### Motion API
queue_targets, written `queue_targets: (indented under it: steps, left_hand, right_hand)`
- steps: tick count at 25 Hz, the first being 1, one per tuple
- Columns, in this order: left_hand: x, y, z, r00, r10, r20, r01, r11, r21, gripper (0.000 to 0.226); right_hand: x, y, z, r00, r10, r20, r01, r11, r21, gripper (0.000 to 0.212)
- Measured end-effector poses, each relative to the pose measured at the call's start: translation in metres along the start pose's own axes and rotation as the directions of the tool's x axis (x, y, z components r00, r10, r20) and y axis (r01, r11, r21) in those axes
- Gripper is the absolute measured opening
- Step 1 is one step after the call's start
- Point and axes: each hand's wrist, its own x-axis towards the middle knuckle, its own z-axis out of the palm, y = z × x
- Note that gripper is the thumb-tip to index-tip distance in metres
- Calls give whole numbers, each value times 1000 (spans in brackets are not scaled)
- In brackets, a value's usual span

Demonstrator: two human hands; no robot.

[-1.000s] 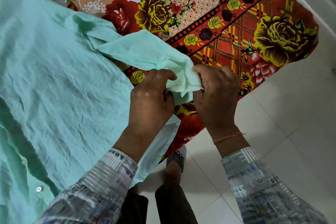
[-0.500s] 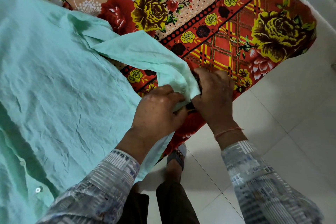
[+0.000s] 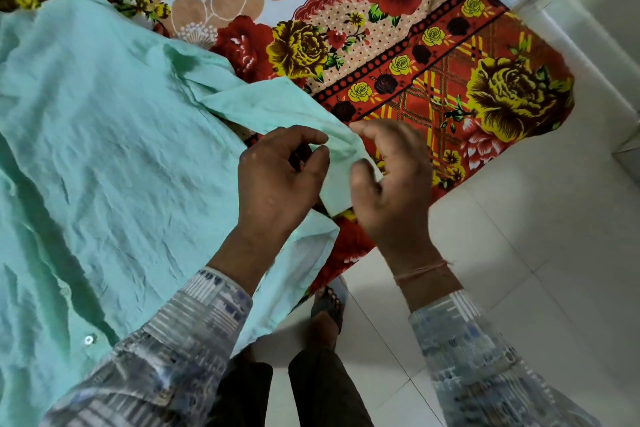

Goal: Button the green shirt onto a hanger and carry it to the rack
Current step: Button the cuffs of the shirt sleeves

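The pale green shirt [image 3: 104, 156] lies spread over the bed, filling the left half of the view. One sleeve [image 3: 277, 107] stretches right toward the bed's corner. My left hand [image 3: 277, 180] pinches the sleeve's cuff [image 3: 337, 184] between thumb and forefinger. My right hand [image 3: 391, 177] grips the same cuff from the right, fingers curled round its edge. A white button [image 3: 89, 339] shows on the shirt's front near the bottom left. No hanger or rack is in view.
The bed carries a floral sheet [image 3: 450, 73] in red, yellow and beige; its corner ends at the right. White floor tiles [image 3: 519, 253] lie below and right. My sandalled foot [image 3: 329, 308] stands by the bed's edge. A pale wall base [image 3: 588, 28] runs at top right.
Both hands have stayed on the sleeve's cuff and shifted their fingers on it; the cuff now lies flatter between them. The view has tilted slightly.
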Motion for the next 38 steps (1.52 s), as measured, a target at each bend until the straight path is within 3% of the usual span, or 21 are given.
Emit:
queue_targets:
  steps: [3, 6, 15, 19, 22, 24, 25, 29, 33, 35, 36, 38]
  left_hand:
    - [-3, -4, -34, 988, -138, -76, 126, 983, -134, 16]
    - [-13, -21, -79, 960, -210, -185, 183, 971, -154, 19]
    - [-129, -160, -282, 806, -377, -456, 343, 926, -159, 15]
    - [-217, -221, -370, 706, -428, -565, 422, 894, -149, 17]
    - [-273, -254, -416, 625, -459, -631, 508, 853, -118, 22]
    - [-304, -271, -435, 568, -553, -609, 614, 778, -133, 22]
    - [-317, -276, -440, 545, -618, -566, 674, 725, -144, 21]
    - [-351, -289, -435, 500, -780, -377, 796, 585, -155, 29]
    - [-346, -289, -419, 543, -791, -282, 780, 599, -182, 30]
    - [-344, -287, -414, 579, -782, -232, 758, 621, -201, 30]
    - [-345, -286, -414, 577, -772, -266, 745, 631, -215, 30]
    - [-352, -288, -428, 483, -791, -376, 666, 610, -429, 29]
  right_hand:
    - [-5, -50, 29, 995, -69, 71, 63, 994, 90, 31]
    - [-18, -94, 62, 984, -120, 131, 100, 984, 150, 31]
    - [-148, -252, 211, 868, -320, 380, 217, 932, 289, 29]
    - [-237, -324, 266, 759, -391, 520, 233, 910, 344, 30]
    - [-287, -360, 290, 603, -415, 682, 209, 907, 366, 30]
    - [-318, -370, 300, 500, -370, 783, 299, 922, 245, 35]
    - [-330, -370, 302, 485, -321, 814, 353, 923, 153, 38]
    - [-352, -368, 308, 485, -150, 861, 416, 906, -77, 45]
    - [-341, -367, 309, 626, -148, 766, 247, 969, -14, 31]
    - [-339, -369, 305, 650, -130, 749, 179, 984, 15, 24]
    - [-339, -367, 305, 637, -128, 760, 171, 985, 23, 23]
    - [-340, -364, 303, 547, -132, 827, 203, 979, 22, 23]
